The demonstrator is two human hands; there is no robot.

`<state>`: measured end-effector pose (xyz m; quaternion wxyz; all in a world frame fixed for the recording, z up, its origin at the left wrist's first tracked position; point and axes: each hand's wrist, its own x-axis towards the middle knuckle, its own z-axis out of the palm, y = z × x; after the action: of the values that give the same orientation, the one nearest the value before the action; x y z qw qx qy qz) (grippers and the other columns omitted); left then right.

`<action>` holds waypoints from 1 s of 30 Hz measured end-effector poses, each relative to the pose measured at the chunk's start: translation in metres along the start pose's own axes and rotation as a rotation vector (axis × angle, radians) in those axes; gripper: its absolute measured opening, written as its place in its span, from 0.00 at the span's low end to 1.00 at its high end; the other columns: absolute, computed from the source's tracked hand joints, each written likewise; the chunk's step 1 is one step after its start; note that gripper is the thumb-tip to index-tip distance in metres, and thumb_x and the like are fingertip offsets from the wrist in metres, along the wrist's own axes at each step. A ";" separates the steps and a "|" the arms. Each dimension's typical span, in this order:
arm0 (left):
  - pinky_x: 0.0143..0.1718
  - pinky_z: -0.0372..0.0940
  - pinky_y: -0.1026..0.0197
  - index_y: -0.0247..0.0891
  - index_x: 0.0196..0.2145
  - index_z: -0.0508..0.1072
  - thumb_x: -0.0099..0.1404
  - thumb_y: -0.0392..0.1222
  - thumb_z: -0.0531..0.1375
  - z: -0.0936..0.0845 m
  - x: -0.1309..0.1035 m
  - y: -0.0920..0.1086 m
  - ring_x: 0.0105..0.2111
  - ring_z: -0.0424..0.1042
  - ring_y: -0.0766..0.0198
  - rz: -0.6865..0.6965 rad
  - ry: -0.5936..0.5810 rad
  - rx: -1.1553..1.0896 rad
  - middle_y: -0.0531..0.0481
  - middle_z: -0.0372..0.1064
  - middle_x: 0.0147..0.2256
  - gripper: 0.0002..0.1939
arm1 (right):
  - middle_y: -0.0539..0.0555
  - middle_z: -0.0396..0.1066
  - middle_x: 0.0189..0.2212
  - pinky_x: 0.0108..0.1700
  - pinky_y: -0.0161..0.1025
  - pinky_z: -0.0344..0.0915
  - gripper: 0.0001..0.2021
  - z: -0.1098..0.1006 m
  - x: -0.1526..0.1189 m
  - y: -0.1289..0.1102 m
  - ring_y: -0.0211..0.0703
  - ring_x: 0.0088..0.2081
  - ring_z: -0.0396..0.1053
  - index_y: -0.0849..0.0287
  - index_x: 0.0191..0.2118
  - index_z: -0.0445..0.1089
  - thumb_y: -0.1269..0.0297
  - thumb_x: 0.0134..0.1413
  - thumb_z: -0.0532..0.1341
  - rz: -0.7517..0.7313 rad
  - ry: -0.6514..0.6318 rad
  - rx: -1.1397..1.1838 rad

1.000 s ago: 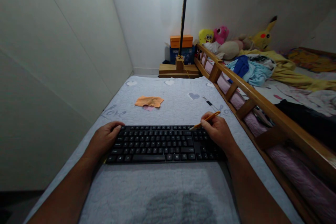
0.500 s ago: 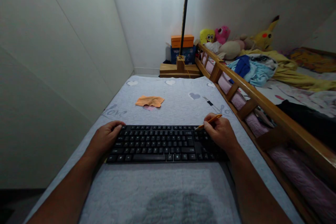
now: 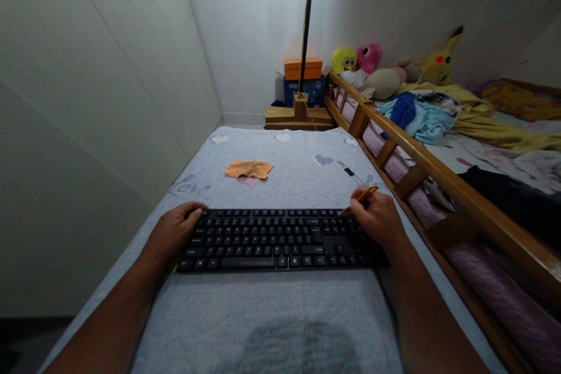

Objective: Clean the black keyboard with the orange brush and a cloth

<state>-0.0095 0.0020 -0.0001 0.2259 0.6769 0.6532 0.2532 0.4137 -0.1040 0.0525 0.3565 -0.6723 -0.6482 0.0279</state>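
A black full-size keyboard point(image 3: 258, 241) lies on the bed cover in front of me. My left hand point(image 3: 175, 229) is closed on its left end, thumb along the top corner and the other fingers curled round the edge. My right hand point(image 3: 377, 215) pinches a slim orange pen-shaped tool point(image 3: 366, 194) above the keyboard's right side. The tool slants down to the left, its pale thin tip at the upper keys near the number pad. Whether the tip is a blade or bristles is too small to tell. My right hand hides part of the number pad.
An orange cloth point(image 3: 249, 169) lies beyond the keyboard. A thin metal tool with a black band point(image 3: 349, 172) rests to its right. A wooden bed rail point(image 3: 421, 158) runs along the right, a white cabinet point(image 3: 109, 99) along the left. A pole on a wooden base point(image 3: 300, 118) stands behind.
My right hand has moved a little to the right with the orange tool, its tip now further across the top keys. My left hand stays on the keyboard's left end.
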 end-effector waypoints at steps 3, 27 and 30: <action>0.36 0.68 0.59 0.42 0.37 0.79 0.59 0.54 0.54 0.000 0.000 0.000 0.33 0.75 0.54 -0.006 -0.012 0.009 0.49 0.78 0.32 0.19 | 0.48 0.66 0.19 0.28 0.36 0.58 0.08 0.002 -0.001 -0.004 0.40 0.22 0.64 0.55 0.25 0.66 0.64 0.52 0.55 -0.016 -0.030 0.070; 0.39 0.68 0.58 0.43 0.37 0.79 0.60 0.54 0.54 0.002 0.001 -0.003 0.36 0.76 0.53 -0.006 -0.018 0.014 0.49 0.79 0.35 0.19 | 0.55 0.76 0.36 0.43 0.40 0.64 0.11 -0.009 -0.011 -0.028 0.47 0.40 0.73 0.58 0.40 0.72 0.60 0.62 0.53 0.091 -0.154 0.240; 0.38 0.68 0.59 0.42 0.39 0.79 0.59 0.54 0.54 0.002 0.002 -0.003 0.35 0.76 0.53 -0.022 -0.024 0.025 0.48 0.79 0.35 0.20 | 0.56 0.77 0.36 0.43 0.41 0.66 0.13 0.006 -0.013 -0.027 0.48 0.39 0.74 0.59 0.41 0.72 0.59 0.62 0.53 0.122 -0.105 0.263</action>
<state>-0.0105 0.0040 -0.0029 0.2279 0.6753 0.6611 0.2346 0.3857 -0.1154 0.0567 0.4045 -0.6557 -0.6147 0.1692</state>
